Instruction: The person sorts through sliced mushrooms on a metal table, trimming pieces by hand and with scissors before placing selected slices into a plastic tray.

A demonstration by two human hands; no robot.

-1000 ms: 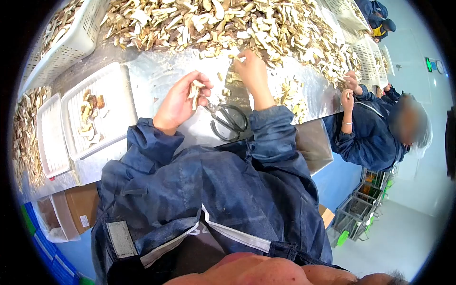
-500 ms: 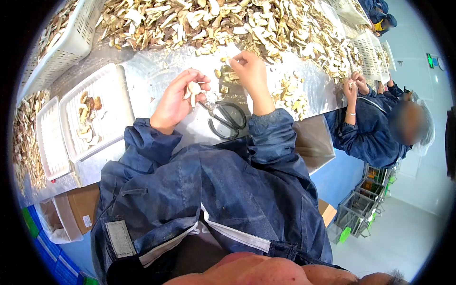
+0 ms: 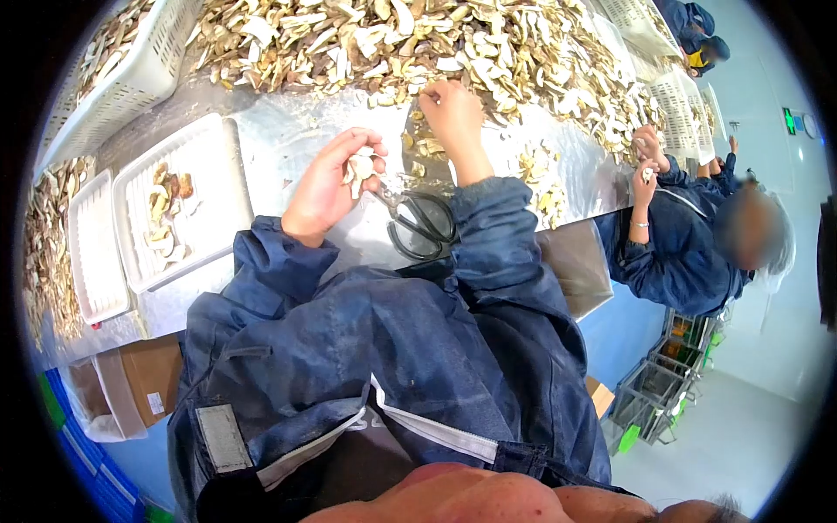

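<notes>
My left hand [image 3: 327,183] is curled around a few pale mushroom slices [image 3: 358,169], palm turned up above the metal table [image 3: 283,131]. At the near edge of a big heap of sliced dried mushrooms [image 3: 349,52], my right hand [image 3: 453,118] has its fingers pinched together; whatever lies between them is hidden. Black-handled scissors [image 3: 425,228] rest on the table between my forearms, points toward my left hand. Below my right hand are a few loose slices [image 3: 427,146], and a small pile of pieces [image 3: 542,187] sits right of my right wrist.
To the left, a white tray [image 3: 131,231] holds several mushroom pieces beside a second white tray [image 3: 87,261]. White perforated baskets [image 3: 144,100] stand at the far left and far right. A co-worker [image 3: 689,235] handles slices on the right. A lined box [image 3: 575,270] is below the table edge.
My right hand has moved forward and slightly left, from the loose slices to the heap's edge. My left hand has stayed nearly in place, with more pale slices showing in it.
</notes>
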